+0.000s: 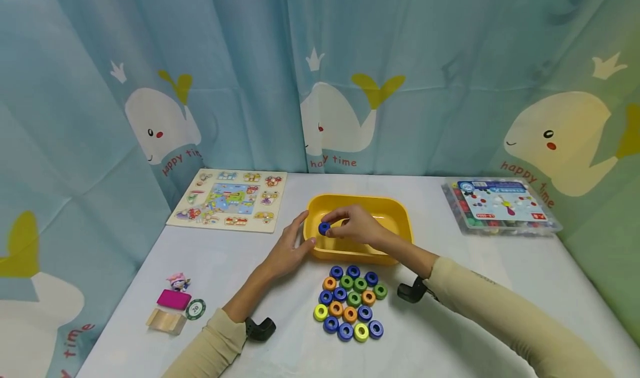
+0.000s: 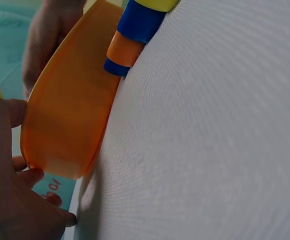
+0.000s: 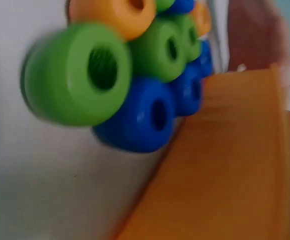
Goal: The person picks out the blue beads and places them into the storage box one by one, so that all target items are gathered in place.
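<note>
A yellow plastic tub sits on the table, its wall orange in the left wrist view. My left hand holds its left end, thumb at the rim and fingers around the end wall. Over the tub's left part, my right hand pinches a blue ring bead between thumb and fingers. In front of the tub lies a cluster of thick ring beads with round holes: blue, green, orange and yellow. The right wrist view shows a green bead close up.
A wooden picture puzzle board lies at the back left, and a clear box of colourful pieces at the back right. On the left are a small figurine, a magenta block, a wooden piece and a round token.
</note>
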Demonstrator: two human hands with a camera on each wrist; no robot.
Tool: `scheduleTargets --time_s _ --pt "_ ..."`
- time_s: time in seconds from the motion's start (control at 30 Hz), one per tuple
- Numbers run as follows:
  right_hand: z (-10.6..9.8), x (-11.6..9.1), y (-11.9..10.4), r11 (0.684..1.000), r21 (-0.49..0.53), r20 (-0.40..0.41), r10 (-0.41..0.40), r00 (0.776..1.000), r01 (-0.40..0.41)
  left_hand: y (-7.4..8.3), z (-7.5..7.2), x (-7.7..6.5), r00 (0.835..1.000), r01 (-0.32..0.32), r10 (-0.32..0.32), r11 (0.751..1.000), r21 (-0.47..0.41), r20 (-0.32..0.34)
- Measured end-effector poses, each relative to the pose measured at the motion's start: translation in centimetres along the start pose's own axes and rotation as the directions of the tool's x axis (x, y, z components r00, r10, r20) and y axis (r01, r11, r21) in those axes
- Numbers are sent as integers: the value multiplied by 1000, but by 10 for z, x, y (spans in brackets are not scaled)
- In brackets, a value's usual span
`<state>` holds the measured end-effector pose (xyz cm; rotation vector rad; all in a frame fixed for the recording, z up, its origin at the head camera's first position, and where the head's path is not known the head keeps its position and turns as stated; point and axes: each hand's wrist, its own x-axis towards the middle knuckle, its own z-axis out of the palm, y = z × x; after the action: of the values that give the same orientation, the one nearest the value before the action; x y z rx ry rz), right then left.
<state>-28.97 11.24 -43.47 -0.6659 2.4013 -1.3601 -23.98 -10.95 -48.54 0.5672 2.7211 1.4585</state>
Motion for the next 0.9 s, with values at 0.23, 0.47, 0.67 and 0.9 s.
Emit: scheduleTargets --time_s 0.23,0.47,0.67,0.9 --pt "8 14 19 998 -57 104 -1 995 7 -1 1 0 1000 14 -14 1000 -4 3" --pt "11 18 30 995 -95 155 16 988 -1 -2 3 -1 1000 26 -25 1000 -14 9" --pt "9 18 29 995 -103 165 24 986 -7 0 2 -2 1000 17 -17 1000 -19 -1" --pt "-7 -5 7 997 -63 18 38 999 -37 1 1 -1 1000 2 -2 1000 -19 -2"
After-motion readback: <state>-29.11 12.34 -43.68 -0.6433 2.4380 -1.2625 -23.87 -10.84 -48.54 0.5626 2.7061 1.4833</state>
